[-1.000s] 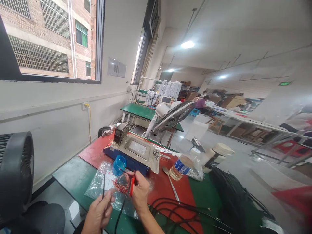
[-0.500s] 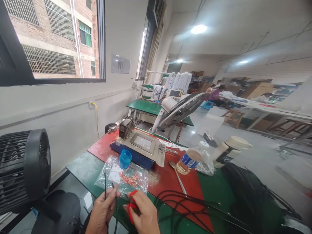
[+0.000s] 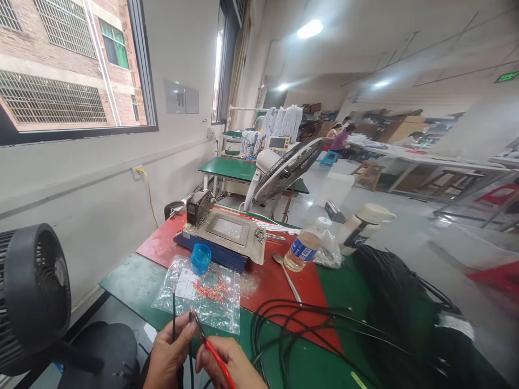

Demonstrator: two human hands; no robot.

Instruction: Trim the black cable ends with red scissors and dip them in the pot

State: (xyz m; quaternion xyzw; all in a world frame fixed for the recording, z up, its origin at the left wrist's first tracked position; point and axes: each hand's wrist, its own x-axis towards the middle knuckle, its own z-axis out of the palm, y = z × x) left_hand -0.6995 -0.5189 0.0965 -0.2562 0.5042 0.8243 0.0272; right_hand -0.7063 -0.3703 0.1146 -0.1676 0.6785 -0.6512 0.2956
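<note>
Held in the fingers of my left hand (image 3: pixel 172 346) is a black cable (image 3: pixel 174 310), one part rising upright with a thin bare-looking tip. A second black cable end (image 3: pixel 190 315) pokes up between its thumb and forefinger. My right hand (image 3: pixel 227 356) is closed around red-handled cutters (image 3: pixel 217 356), whose narrow dark jaws reach the second cable end. Whether the jaws grip the wires there is too small to tell. Just beyond both hands lies a clear plastic bag (image 3: pixel 164 294) with many small red and white bits (image 3: pixel 213 289) on it.
A blue cup (image 3: pixel 200 259) stands at the bag's far edge, before a blue-based heating device (image 3: pixel 227 229). To the right are a spoon (image 3: pixel 290 278), a labelled bottle (image 3: pixel 302 251) and looped black cables (image 3: pixel 284 313). A black fan (image 3: pixel 36 302) stands at the left.
The cutters have swung up and left, their jaws now at the cable end in my left hand. My view has turned slightly right.
</note>
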